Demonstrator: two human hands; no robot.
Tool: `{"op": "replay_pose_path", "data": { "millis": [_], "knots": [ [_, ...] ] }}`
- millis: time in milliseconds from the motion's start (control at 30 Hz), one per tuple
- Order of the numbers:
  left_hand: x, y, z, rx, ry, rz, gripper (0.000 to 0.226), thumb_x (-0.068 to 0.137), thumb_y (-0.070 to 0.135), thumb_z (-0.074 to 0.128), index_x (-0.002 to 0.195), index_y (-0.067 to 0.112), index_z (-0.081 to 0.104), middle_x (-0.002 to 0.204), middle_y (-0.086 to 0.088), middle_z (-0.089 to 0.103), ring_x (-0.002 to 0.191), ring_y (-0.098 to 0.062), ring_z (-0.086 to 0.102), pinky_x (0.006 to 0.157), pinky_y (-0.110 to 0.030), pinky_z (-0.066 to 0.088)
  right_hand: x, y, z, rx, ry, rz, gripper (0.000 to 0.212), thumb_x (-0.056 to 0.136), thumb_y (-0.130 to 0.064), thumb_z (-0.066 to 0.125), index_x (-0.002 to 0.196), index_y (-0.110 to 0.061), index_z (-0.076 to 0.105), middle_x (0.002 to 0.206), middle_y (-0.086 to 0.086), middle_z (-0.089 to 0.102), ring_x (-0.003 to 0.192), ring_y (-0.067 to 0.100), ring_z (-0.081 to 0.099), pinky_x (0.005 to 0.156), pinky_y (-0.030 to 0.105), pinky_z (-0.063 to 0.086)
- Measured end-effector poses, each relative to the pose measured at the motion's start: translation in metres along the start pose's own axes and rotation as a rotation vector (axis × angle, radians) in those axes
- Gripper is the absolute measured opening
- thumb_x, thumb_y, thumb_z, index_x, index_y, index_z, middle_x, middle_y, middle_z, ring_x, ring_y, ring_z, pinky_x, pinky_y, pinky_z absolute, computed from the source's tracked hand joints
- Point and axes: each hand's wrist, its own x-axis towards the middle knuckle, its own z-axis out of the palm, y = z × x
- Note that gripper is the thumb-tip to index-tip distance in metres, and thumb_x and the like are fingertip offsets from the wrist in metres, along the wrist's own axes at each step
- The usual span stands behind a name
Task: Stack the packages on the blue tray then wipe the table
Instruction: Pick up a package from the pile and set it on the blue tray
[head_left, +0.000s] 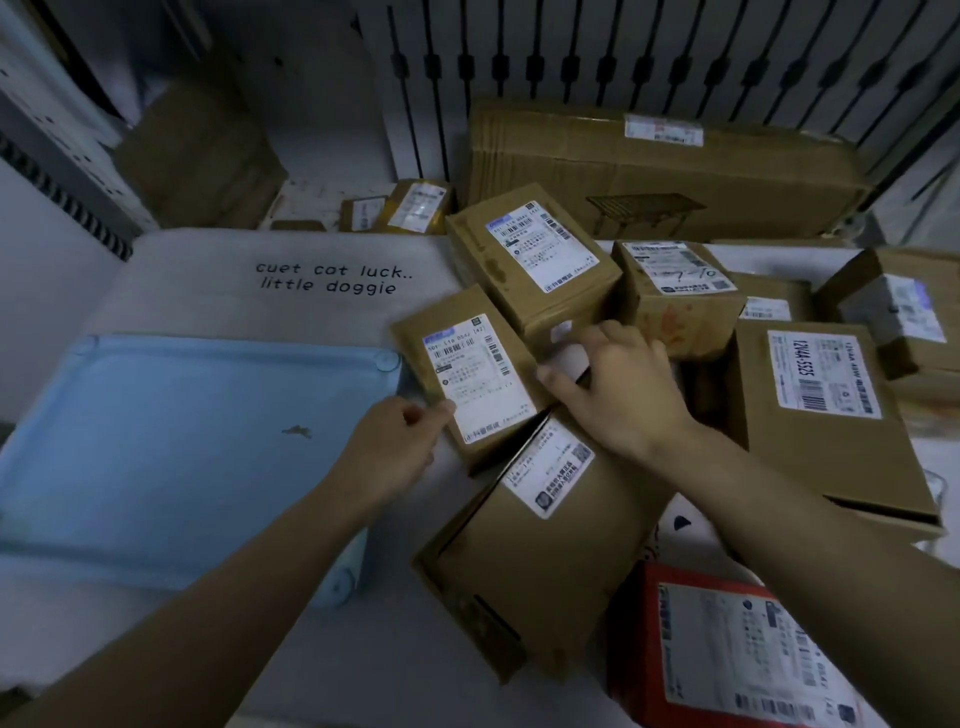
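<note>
Nearest the camera, to the right of the blue tray (171, 441), a red package (737, 649) lies at the frame's lower edge, and just beyond it a long brown box (530, 561) leans with its far end propped on the package the hands are working.

That package, a flat labelled box (475, 376), sits just beside the tray's right edge, near its far right corner. Its long axis runs from near-right to far-left, roughly along the tray's right side. The left hand (389, 452) comes in from the tray side and pinches the box's near-left edge, thumb on the label and fingers tucked below. The right hand (618, 384) is curled over the opposite, right edge, fingertips hooked on the box's side where it meets a taller box (535, 260) behind. So the box lies between the two hands, and the left hand is the one nearer the tray.

The tray is bare except for a small brown speck (297, 431), so stacking looks barely begun. The coming move seems to be a short carry leftward; the leaning long brown box may slip as its support leaves.

Farther from the tray, to its right, more brown packages crowd the white surface (249, 291), with a big flat carton (665, 171) against the wall behind.
</note>
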Motion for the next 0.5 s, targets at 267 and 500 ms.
{"op": "replay_pose_path", "data": {
  "millis": [267, 500],
  "knots": [
    [0.032, -0.007, 0.006, -0.235, -0.118, -0.066, 0.044, 0.098, 0.042, 0.053, 0.126, 0.009, 0.06, 0.096, -0.001, 0.062, 0.098, -0.022, 0.061, 0.086, -0.036, 0.053, 0.039, -0.041, 0.024, -0.085, -0.238, 0.041, 0.049, 0.092, -0.065, 0.048, 0.085, -0.017, 0.054, 0.101, 0.004, 0.062, 0.096, 0.025, 0.06, 0.09, 0.042, 0.049],
    [0.036, -0.029, 0.012, -0.179, -0.096, 0.097, 0.041, 0.097, 0.05, 0.049, 0.119, 0.017, 0.06, 0.087, 0.001, 0.06, 0.088, -0.021, 0.064, 0.081, -0.035, 0.055, 0.023, -0.036, 0.025, -0.17, -0.033, -0.019, 0.051, 0.087, -0.068, 0.054, 0.097, -0.018, 0.06, 0.094, 0.002, 0.063, 0.091, 0.027, 0.061, 0.078, 0.039, 0.051]
  ]
}}
